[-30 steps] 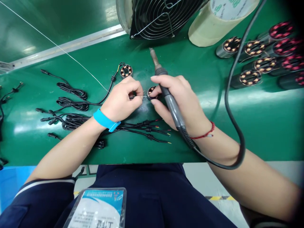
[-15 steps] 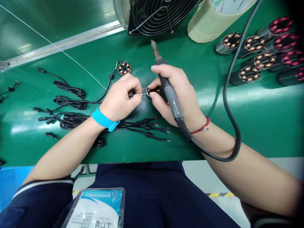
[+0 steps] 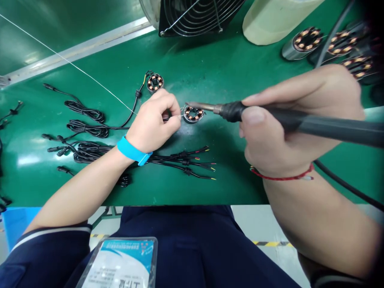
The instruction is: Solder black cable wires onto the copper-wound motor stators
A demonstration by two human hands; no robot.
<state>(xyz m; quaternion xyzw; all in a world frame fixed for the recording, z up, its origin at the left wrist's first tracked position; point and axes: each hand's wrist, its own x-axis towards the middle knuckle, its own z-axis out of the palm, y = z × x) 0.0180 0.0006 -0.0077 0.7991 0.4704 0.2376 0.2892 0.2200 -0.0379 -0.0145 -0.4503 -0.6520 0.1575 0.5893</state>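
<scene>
My left hand is pinched shut on a thin solder wire and a cable end, right beside a small round stator with copper coils lying on the green table. My right hand is raised close to the camera, gripping a soldering iron like a pen. The iron's tip points left and hovers just over the stator. A blue wrist strap sits on my left wrist, a red thread on my right.
A second stator with a black cable lies behind my left hand. Coiled black cables lie at the left, loose cable ends in front. A fan, a tape roll and several motors stand at the back.
My right hand let go of the stator, rose toward the camera and turned the soldering iron from upright to level, tip now over the stator. My left hand kept its pinch.
</scene>
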